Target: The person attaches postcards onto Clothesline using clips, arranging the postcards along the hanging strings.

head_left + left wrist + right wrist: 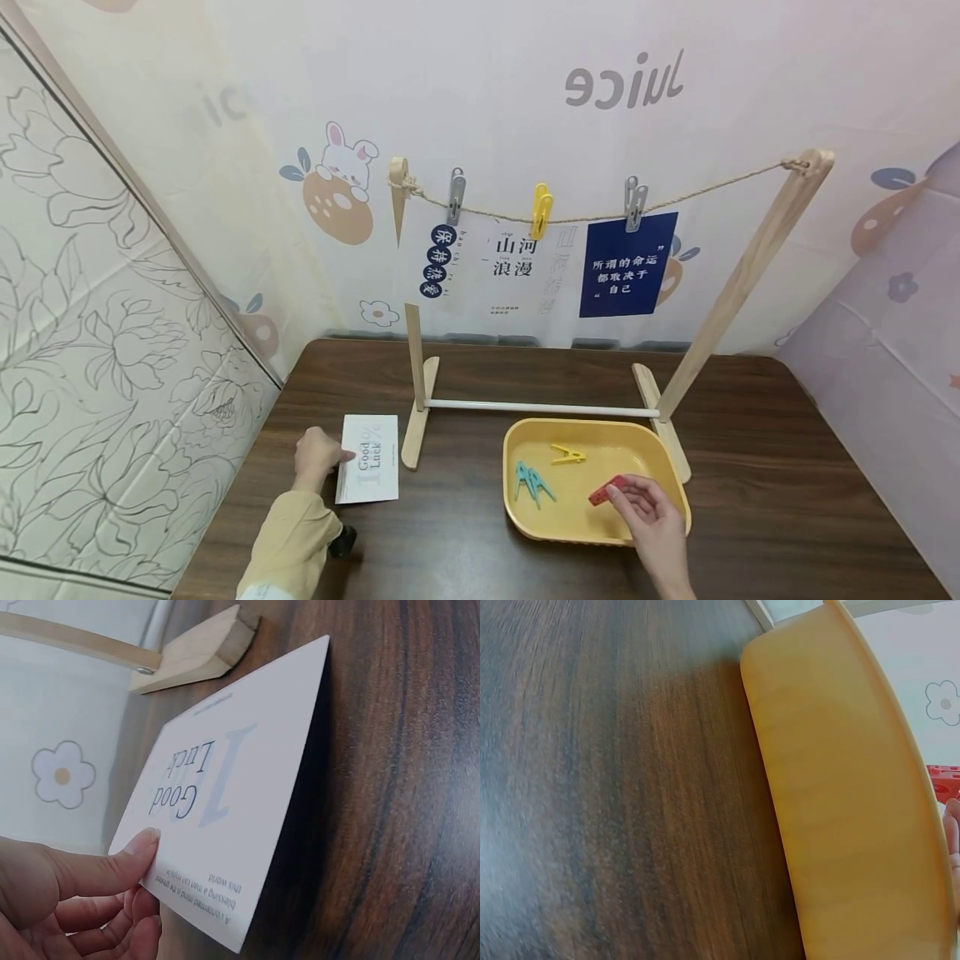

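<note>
My left hand (318,457) pinches the left edge of a white "Good Luck" card (369,479), thumb on top and fingers curled beneath. In the left wrist view the card (225,780) is tilted, with a dark shadow under its edge. My right hand (651,521) pinches a red clothespin (606,490) over the right part of a yellow basket (592,533). Inside the basket lie a yellow clothespin (567,454) and teal clothespins (533,483). The right wrist view shows mostly the basket's outer wall (840,780), with the red clothespin (945,782) at the edge.
A wooden rack (742,292) with a rope (705,197) stands behind the basket. Grey clips (456,197) and a yellow clip (541,212) hold cards on the rope, including a dark blue card (628,267). A white bar (540,408) joins the rack's feet.
</note>
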Demonstrator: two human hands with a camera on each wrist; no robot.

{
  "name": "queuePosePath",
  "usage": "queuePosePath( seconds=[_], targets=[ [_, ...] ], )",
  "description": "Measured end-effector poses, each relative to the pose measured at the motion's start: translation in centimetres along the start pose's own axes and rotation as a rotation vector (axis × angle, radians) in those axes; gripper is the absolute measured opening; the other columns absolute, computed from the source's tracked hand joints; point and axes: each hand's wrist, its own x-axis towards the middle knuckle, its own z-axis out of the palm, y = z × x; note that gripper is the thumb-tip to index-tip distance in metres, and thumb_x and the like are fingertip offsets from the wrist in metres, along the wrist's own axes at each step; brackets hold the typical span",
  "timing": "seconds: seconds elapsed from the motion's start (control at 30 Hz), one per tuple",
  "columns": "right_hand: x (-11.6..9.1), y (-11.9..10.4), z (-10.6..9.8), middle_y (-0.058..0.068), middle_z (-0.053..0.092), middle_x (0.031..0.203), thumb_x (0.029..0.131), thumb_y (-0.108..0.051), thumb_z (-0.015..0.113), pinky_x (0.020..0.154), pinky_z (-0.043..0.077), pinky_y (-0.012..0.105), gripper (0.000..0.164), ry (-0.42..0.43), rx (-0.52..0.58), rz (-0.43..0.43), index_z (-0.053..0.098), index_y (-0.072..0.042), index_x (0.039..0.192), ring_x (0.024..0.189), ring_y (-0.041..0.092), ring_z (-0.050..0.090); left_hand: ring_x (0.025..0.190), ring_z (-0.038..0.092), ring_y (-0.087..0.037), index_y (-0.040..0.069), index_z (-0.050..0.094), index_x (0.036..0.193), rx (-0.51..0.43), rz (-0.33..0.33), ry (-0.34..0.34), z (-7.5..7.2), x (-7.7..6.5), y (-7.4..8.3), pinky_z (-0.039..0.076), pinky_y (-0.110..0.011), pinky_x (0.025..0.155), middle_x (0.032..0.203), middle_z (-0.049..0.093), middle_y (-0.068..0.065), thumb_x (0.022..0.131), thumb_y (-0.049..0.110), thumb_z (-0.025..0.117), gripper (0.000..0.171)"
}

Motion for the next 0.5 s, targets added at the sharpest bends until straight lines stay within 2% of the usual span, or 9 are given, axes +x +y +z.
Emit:
queuePosePath(
  seconds=[0.1, 0.23, 0.33, 0.5],
  targets=[
    [0.2, 0.3, -0.2, 0.012, 0.061, 0.091, 0.076, -0.019, 0.07, 0.063, 0.049, 0.022, 0.03, 0.002, 0.006, -0.006, 0.058, -0.005, 0.1, 0.077, 0.018, 0.06, 0.045, 0.052, -0.016, -0.006, 0.059, 0.067, -0.03, 0.014, -0.003, -0.4, -0.3, 0.1, 0.043, -0.026, 0.044, 0.06, 0.058, -0.011, 0.066, 0.007, 0.075, 0.021],
    [0.6, 0.8, -0.7, 0.013, 0.06, 0.092, 0.076, -0.015, 0.07, 0.064, 0.05, 0.024, 0.03, -0.016, 0.025, -0.033, 0.058, -0.003, 0.101, 0.078, 0.019, 0.06, 0.046, 0.053, -0.014, -0.008, 0.063, 0.075, -0.065, 0.021, -0.003, -1.0, -0.8, 0.4, 0.043, -0.025, 0.045, 0.063, 0.061, -0.012, 0.069, 0.005, 0.073, 0.018],
    [0.8, 0.9, -1.0, 0.015, 0.059, 0.094, 0.077, -0.012, 0.069, 0.065, 0.05, 0.026, 0.03, -0.046, 0.063, -0.06, 0.057, 0.0, 0.102, 0.079, 0.02, 0.06, 0.05, 0.056, -0.015, -0.01, 0.063, 0.078, -0.094, 0.026, 0.001, -1.5, -1.2, 0.7, 0.046, -0.026, 0.047, 0.066, 0.061, -0.013, 0.067, 0.004, 0.075, 0.021],
    [1.4, 1.0, -1.7, 0.019, 0.058, 0.095, 0.077, -0.003, 0.067, 0.066, 0.05, 0.026, 0.029, -0.083, 0.102, -0.114, 0.056, 0.004, 0.103, 0.08, 0.023, 0.06, 0.054, 0.06, -0.022, -0.009, 0.063, 0.075, -0.15, 0.086, -0.007, -2.2, -2.5, 1.3, 0.046, -0.026, 0.046, 0.062, 0.059, -0.008, 0.068, 0.002, 0.074, 0.018]
  ],
)
